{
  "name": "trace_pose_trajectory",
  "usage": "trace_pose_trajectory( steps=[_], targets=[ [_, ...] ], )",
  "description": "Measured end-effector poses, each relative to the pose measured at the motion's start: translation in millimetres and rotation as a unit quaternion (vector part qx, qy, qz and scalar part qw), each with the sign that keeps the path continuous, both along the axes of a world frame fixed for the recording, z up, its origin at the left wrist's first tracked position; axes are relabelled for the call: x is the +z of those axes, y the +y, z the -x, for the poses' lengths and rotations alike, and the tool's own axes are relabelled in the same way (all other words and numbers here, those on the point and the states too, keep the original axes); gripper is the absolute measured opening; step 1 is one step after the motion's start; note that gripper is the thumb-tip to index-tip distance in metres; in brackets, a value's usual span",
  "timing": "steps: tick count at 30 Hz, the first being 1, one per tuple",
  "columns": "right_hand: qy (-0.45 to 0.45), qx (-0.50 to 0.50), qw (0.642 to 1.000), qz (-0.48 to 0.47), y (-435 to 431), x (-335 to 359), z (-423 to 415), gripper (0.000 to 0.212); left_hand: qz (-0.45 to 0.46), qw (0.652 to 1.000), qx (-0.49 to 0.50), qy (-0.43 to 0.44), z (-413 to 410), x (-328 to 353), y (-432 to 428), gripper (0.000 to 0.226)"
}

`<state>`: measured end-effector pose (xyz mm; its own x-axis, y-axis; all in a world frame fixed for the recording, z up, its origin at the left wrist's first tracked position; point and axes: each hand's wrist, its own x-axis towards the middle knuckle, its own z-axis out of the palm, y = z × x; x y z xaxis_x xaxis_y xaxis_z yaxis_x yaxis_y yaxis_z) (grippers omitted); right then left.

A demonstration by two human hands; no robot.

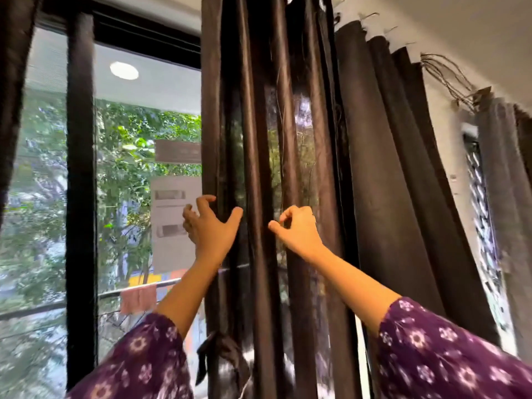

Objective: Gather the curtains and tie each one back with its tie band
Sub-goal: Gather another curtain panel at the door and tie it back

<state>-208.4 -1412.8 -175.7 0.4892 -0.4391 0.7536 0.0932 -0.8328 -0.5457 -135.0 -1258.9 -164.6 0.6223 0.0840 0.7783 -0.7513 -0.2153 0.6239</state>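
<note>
Against the curtain (253,125), left hand (211,226) spreads round its edge, right hand (296,226) curls, hold unclear; glossy folds could slip.

Two hands show, the left hand (211,228) and the right hand (298,228). Four dark curtains hang: left-edge curtain (14,110), glossy curtain (259,125), matte curtain (383,168), far-right curtain (506,197). One tie band (221,358). One pink cloth (138,298).
</note>
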Motion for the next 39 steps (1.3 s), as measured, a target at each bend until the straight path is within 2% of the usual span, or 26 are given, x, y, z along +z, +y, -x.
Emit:
trace_pose_trajectory(
  steps=[4,6,9,12,15,17,19,21,22,27,31,33,35,36,38,39],
  targets=[
    [-0.024,-0.084,0.995,0.046,-32.6,28.4,-8.8,0.057,-0.022,0.999,0.021,0.016,-13.7,31.9,-22.9,0.06],
    [-0.038,-0.122,0.992,0.016,-41.2,42.2,-18.4,0.08,-0.025,0.999,0.024,0.004,-22.9,46.4,-31.8,0.065],
    [-0.022,-0.117,0.992,-0.047,-49.6,59.9,-33.6,0.114,-0.036,0.998,0.052,-0.006,-33.1,62.5,-41.4,0.077],
    [-0.023,-0.07,0.996,-0.057,-60.6,74.5,-47.9,0.125,-0.069,0.995,0.077,0.0,-39.3,78.7,-46.6,0.098],
    [-0.041,0.02,0.997,-0.066,-68.1,84.7,-62.3,0.111,-0.103,0.99,0.094,-0.002,-51.3,89.9,-47.0,0.111],
    [-0.043,0.026,0.998,-0.044,-65.8,89.6,-72.6,0.084,-0.102,0.991,0.083,-0.011,-59.6,96.2,-43.7,0.107],
    [-0.04,0.038,0.998,-0.002,-49.1,92.7,-83.3,0.054,-0.081,0.991,0.091,-0.052,-68.6,98.8,-35.3,0.082],
    [-0.029,0.067,0.996,0.059,-22.3,96.3,-94.0,0.038,-0.056,0.987,0.112,-0.101,-76.5,100.2,-21.7,0.048],
    [-0.031,0.084,0.992,0.086,-6.9,99.0,-98.5,0.034,-0.046,0.985,0.122,-0.109,-79.6,101.0,-13.1,0.043],
    [-0.025,0.212,0.964,0.161,72.9,120.7,-118.4,0.037,-0.024,0.975,0.18,-0.127,-92.6,111.2,47.3,0.045],
    [-0.015,0.289,0.927,0.237,146.2,129.9,-122.5,0.04,-0.016,0.965,0.229,-0.124,-85.6,115.9,95.0,0.043],
    [0.002,0.312,0.915,0.257,169.9,132.7,-121.1,0.039,-0.02,0.955,0.276,-0.106,-81.3,116.2,113.3,0.032],
    [0.031,0.303,0.912,0.275,176.7,134.7,-122.3,0.037,-0.034,0.951,0.297,-0.08,-76.3,112.7,123.9,0.023],
    [0.032,0.291,0.915,0.279,174.4,134.8,-123.9,0.035,-0.045,0.95,0.299,-0.075,-74.1,110.7,125.9,0.026],
    [-0.009,0.257,0.932,0.257,162.2,132.4,-124.7,0.038,-0.064,0.953,0.287,-0.076,-68.8,108.5,123.3,0.035],
    [-0.047,0.216,0.946,0.237,153.5,131.3,-123.7,0.046,-0.067,0.956,0.277,-0.073,-65.6,109.1,120.2,0.039]
  ],
)
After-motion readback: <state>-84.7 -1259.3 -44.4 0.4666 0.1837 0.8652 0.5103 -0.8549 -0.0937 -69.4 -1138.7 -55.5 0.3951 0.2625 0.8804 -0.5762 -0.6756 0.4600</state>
